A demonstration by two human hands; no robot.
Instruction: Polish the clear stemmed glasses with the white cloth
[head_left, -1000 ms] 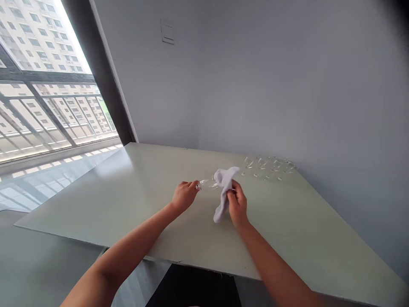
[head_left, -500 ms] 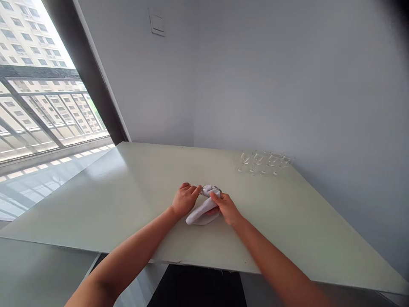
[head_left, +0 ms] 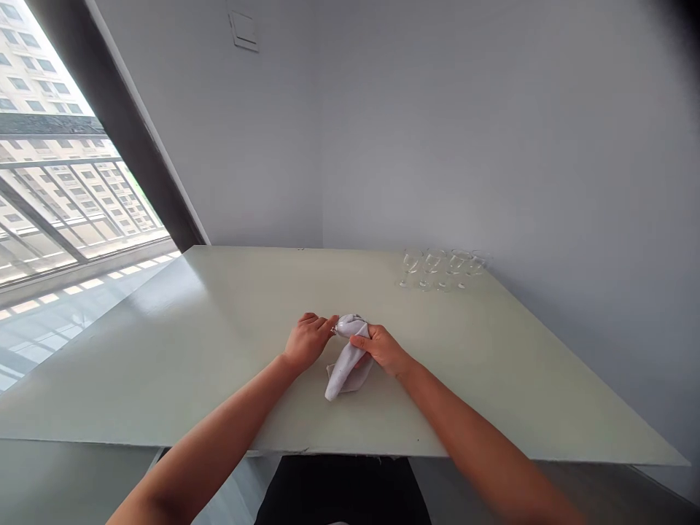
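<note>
Your left hand (head_left: 307, 343) grips the likely fragile glass (head_left: 342, 326) at nine o'clock, its safer end; your right hand (head_left: 386, 351) pinches cloth (head_left: 343, 370).

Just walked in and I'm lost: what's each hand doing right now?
Left hand: closed, holding a wine glass.
Right hand: closed, holding a white cloth at the glass's bowl.

- Table (head_left: 246, 292): pale greenish cream, plain.
- Cloth (head_left: 343, 373) above the table: plain white with a faint lilac tinge.
- Wine glasses (head_left: 432, 262) on the table: colourless, clear.
- Wall (head_left: 437, 146) behind the table: plain bluish grey.
- Trousers (head_left: 342, 488) below the table's near edge: black.
- Floor (head_left: 60, 321) left of the table: pale blue-grey, striped with white light.
</note>
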